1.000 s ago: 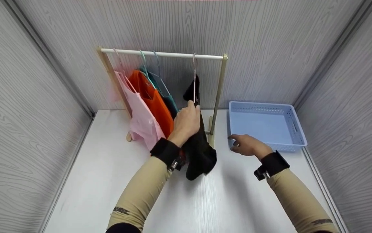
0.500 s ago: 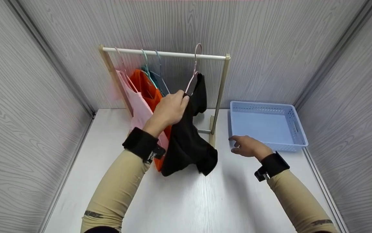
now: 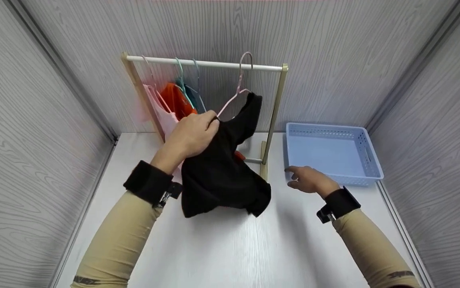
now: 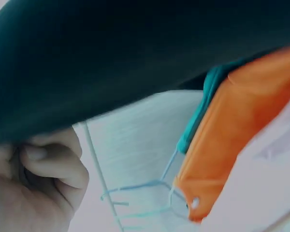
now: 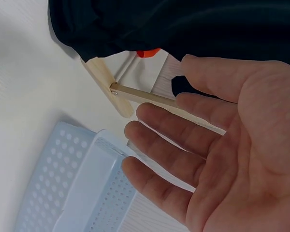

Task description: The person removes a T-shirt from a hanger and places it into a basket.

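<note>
My left hand [image 3: 193, 134] grips the shoulder of a black T-shirt [image 3: 222, 176], with curled fingers also visible in the left wrist view. The shirt is on a pink hanger [image 3: 230, 105], whose hook rises above the white rod [image 3: 214, 64] near its right end; whether the hook touches the rod I cannot tell. One sleeve hangs toward the rack's right post. My right hand [image 3: 309, 179] holds nothing and hovers beside the near left corner of a blue basket [image 3: 335, 178]. In the right wrist view its fingers [image 5: 176, 133] are extended and spread.
Left on the rod hang a pink garment [image 3: 165, 116], an orange garment [image 3: 176, 100] and a teal garment [image 4: 195, 121], partly hidden by my left hand and the black shirt. The rack's right post [image 3: 274, 116] stands between the shirt and the basket. Grey walls enclose the white table.
My left hand has moved left and slightly up, swinging the black shirt from edge-on to facing me. The pink hanger turned with it and its hook rose. My right hand has barely moved.
</note>
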A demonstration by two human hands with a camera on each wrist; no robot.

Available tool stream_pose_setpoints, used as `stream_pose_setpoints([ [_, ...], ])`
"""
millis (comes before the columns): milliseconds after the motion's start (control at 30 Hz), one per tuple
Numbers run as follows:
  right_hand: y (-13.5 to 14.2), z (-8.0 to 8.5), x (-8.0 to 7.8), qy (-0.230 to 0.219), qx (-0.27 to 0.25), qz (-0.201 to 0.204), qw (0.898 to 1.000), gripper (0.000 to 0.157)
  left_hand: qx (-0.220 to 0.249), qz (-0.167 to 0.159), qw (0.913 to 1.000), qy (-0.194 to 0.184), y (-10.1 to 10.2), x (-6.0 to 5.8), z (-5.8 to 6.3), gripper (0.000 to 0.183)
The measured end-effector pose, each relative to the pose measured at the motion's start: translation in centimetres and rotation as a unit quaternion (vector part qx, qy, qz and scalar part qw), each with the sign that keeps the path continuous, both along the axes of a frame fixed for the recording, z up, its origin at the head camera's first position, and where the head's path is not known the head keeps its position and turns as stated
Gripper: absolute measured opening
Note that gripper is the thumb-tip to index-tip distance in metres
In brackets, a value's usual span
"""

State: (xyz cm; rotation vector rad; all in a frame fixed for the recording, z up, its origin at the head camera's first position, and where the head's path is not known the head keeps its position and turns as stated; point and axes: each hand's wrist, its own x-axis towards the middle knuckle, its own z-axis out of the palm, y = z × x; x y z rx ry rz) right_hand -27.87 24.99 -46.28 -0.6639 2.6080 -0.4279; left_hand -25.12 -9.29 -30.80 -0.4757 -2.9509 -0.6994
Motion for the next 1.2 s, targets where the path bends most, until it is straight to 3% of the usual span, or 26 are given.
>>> stream_pose_setpoints([
  [200,-0.2,0.9,-0.7,0.035,0.002,0.009,0.999,0.047,-0.040,-0.072,0.9965,0.014,-3.1,2.0,-0.8,0.025],
  [333,-0.2,2.4,-1.0,0.106,-0.027,-0.015,0.994,0.056,-0.049,-0.100,0.9930,0.040,-4.0,3.0,-1.3,0.022],
  [467,-1.3,3.4,-1.4,0.196,-0.079,-0.027,0.977,0.074,-0.045,-0.129,0.9897,0.043,-4.4,3.6,-1.6,0.021],
  [567,-2.6,3.7,-1.7,0.250,-0.121,-0.003,0.961,0.077,-0.038,-0.149,0.9871,0.044,-4.5,4.0,-1.8,0.020],
  [633,-3.3,3.7,-1.8,0.277,-0.144,0.016,0.950,0.070,-0.046,-0.161,0.9840,0.062,-4.4,4.3,-2.1,0.020],
  [733,-3.7,3.7,-1.7,0.309,-0.174,0.040,0.934,0.044,-0.074,-0.174,0.9762,0.107,-4.1,4.3,-3.0,0.019],
  [833,-3.1,3.6,-1.3,0.302,-0.215,0.042,0.928,0.022,-0.097,-0.175,0.9696,0.141,-3.5,3.9,-4.1,0.018],
  [933,-1.8,3.4,-0.9,0.273,-0.265,0.028,0.925,0.016,-0.108,-0.171,0.9690,0.142,-2.7,3.4,-5.1,0.019],
  [1100,0.2,3.2,0.3,0.218,-0.319,-0.025,0.922,0.018,-0.108,-0.177,0.9737,0.094,-1.4,3.1,-6.0,0.020],
  [1200,1.5,3.5,1.2,0.216,-0.323,-0.052,0.920,0.018,-0.105,-0.192,0.9737,0.061,-0.4,3.0,-6.2,0.022],
])
